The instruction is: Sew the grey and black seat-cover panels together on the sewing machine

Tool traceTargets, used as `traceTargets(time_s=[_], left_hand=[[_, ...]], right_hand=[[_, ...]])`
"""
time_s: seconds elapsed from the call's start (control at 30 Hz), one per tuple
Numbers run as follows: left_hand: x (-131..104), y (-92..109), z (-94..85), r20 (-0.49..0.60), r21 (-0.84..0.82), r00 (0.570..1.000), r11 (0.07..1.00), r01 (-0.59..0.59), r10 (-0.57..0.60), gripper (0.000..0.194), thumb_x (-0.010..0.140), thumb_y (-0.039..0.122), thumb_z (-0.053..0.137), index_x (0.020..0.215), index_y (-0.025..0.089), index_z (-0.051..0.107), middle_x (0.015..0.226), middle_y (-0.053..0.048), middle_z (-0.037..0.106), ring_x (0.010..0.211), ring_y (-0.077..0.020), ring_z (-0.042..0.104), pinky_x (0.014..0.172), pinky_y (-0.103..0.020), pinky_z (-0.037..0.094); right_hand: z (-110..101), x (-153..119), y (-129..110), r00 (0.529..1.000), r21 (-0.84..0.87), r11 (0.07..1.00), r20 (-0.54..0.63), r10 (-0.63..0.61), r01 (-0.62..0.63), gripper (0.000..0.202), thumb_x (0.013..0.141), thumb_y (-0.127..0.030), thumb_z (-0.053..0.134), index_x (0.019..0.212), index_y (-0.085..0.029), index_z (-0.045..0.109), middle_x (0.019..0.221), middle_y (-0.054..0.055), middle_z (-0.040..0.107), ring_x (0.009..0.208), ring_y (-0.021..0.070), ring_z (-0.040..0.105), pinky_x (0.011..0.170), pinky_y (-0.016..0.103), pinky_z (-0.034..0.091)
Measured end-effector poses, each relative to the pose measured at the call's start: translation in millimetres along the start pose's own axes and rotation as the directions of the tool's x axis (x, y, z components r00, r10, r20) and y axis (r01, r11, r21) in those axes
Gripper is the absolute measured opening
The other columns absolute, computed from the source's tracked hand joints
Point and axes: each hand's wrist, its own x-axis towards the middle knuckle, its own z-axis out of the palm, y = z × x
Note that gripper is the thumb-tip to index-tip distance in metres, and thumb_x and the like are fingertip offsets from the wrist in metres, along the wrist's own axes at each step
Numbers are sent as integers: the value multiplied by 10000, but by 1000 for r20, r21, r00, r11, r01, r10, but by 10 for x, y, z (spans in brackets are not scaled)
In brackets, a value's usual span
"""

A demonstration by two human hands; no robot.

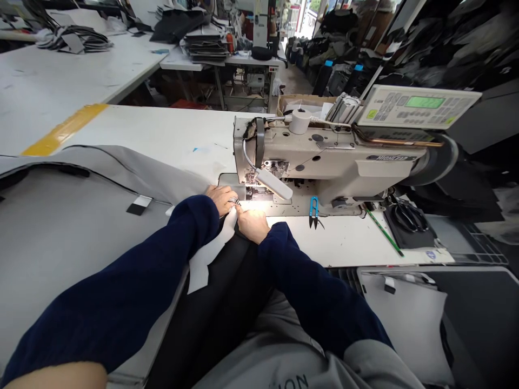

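A sewing machine [324, 162] with a lit lamp at its needle end stands on the white table. Just left of the needle area, my left hand [223, 199] rests on the large grey fabric [158, 175], its fingers bent and closed at the edge. My right hand [253, 224] is closed right beside it, thumb and finger pinching the fabric edge near the top of a pale strip [211, 254]. That strip hangs down between my forearms over black fabric [219, 302], which falls into my lap. The fingertips and the layers between them are partly hidden.
Blue thread snips [313, 210] lie on the machine bed. To the right are a green pencil [385, 233] and black-handled scissors [409, 216]. A control panel [419, 107] tops the machine. Grey cut pieces [405, 319] lie lower right. Stacked material [206, 43] sits behind.
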Motion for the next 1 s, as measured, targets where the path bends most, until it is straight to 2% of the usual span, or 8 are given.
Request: traceTargets(time_s=[0.13,0.33,0.47,0.6,0.77,0.83,1.0], left_hand=[[-15,-89,34,-17,-20,998,998,-58,57,254,795,352,520,969,236,664,994,-55,638,988,-252,573,869,-405,357],[39,-73,122,-16,43,1000,999,23,-23,259,832,352,451,831,196,657,913,-82,638,935,-256,582,834,-403,371],[39,-51,149,-33,34,999,999,42,-41,252,825,342,465,868,187,659,940,-90,639,962,-265,573,847,-414,364],[22,-46,150,-47,21,998,999,45,-44,242,820,325,473,884,182,657,946,-92,636,962,-269,568,851,-419,358],[5,-26,151,-66,13,997,999,41,-40,230,816,296,475,909,189,656,958,-90,631,957,-261,554,859,-420,342],[-20,-21,146,-81,23,996,999,25,-23,234,833,294,462,919,191,654,971,-93,627,960,-259,543,870,-422,332],[-113,-26,89,-163,117,981,989,-90,108,265,900,313,404,919,219,651,988,-84,633,976,-255,518,946,-450,276]], right_hand=[[-15,6,21,999,-6,999,-5,-39,39,465,881,-156,356,1335,-146,455,820,129,690,823,249,668,661,325,476],[4,30,41,997,-21,997,22,-73,73,476,879,-142,337,1344,-119,439,843,141,686,805,259,668,644,337,477],[1,1,28,997,-15,997,6,-74,74,498,869,-144,339,1362,-111,402,895,148,686,809,266,668,659,348,478],[-26,-8,13,1000,1,1000,9,-23,23,523,879,-161,336,1401,-134,348,876,138,687,819,258,666,695,343,474],[-59,60,30,999,22,1000,34,-6,5,480,875,-183,363,1351,-146,421,878,132,686,853,247,656,714,326,464],[-65,78,40,1000,20,1000,25,-10,9,470,867,-183,380,1331,-144,445,864,126,686,846,245,655,696,316,459],[-75,78,80,998,-6,998,9,-61,61,414,875,-168,376,1261,-121,516,875,139,683,822,240,655,678,299,440]])
